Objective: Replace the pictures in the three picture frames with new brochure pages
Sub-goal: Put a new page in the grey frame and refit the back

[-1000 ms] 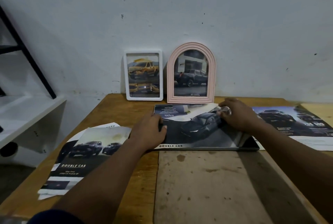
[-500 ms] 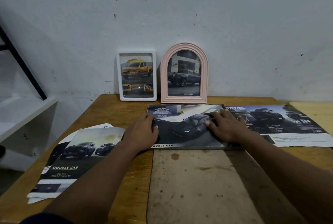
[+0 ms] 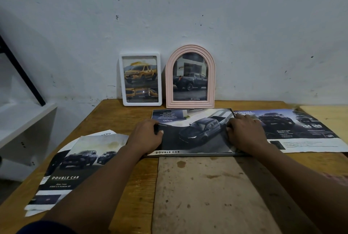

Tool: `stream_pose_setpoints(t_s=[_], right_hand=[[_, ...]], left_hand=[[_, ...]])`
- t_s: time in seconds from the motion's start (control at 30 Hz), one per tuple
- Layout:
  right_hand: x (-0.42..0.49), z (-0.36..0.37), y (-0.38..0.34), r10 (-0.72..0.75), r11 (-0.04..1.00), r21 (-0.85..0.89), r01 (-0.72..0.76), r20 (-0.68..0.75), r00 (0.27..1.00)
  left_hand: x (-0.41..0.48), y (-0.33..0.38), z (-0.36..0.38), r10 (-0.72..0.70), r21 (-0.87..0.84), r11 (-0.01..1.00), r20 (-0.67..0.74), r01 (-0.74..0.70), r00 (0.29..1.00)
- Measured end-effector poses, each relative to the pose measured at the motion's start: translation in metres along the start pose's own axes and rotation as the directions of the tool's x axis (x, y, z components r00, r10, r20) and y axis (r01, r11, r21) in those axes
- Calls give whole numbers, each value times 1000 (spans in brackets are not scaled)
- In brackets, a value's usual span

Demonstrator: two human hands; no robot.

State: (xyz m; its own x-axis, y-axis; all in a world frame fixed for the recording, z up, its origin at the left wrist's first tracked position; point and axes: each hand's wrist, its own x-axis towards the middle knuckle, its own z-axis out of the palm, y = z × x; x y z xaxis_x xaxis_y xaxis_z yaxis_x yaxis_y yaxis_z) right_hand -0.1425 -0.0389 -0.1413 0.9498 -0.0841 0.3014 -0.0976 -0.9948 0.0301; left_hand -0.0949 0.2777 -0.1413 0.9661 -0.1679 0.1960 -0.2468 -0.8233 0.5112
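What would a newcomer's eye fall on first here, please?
The left hand grips, and the right hand touches, a dark pickup-truck brochure page lying flat on the wooden table. Behind it, a white rectangular picture frame and a pink arched picture frame stand against the wall.

- The right hand (image 3: 243, 133) no longer holds the small shiny piece it pinched a second ago.
- It has moved nearer from the brochure page's (image 3: 195, 132) far right corner, and its fingertips now press the page's right edge.

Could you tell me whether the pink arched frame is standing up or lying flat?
Standing up: the pink arched frame rests on its bottom edge at the back of the table, before the wall.
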Motion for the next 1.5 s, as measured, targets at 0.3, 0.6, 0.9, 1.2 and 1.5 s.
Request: stream_pose_setpoints(t_s=[0.3, 0.6, 0.9, 1.2, 1.5], right_hand=[[-5, -4, -1, 51, 998, 33, -54, 81, 995], [-2, -12, -6, 34, 994, 96, -51, 167, 985], [-3, 8, -5, -11, 960, 274, -51, 219, 976], [-4, 1, -1, 33, 890, 451, -72, 93, 995], [-52, -40, 20, 178, 944, 286, -163, -26, 984]], left_hand=[[-4, 0, 0, 6, -43, 999, -13, -7, 1000], [-4, 5, -1, 21, 66, 998, 9, -22, 1000], [-12, 7, 7, 11, 151, 989, -33, -6, 999], [-11, 6, -2, -56, -85, 994, 61, 61, 997], [-32, 19, 2, 23, 105, 994, 14, -24, 1000]])
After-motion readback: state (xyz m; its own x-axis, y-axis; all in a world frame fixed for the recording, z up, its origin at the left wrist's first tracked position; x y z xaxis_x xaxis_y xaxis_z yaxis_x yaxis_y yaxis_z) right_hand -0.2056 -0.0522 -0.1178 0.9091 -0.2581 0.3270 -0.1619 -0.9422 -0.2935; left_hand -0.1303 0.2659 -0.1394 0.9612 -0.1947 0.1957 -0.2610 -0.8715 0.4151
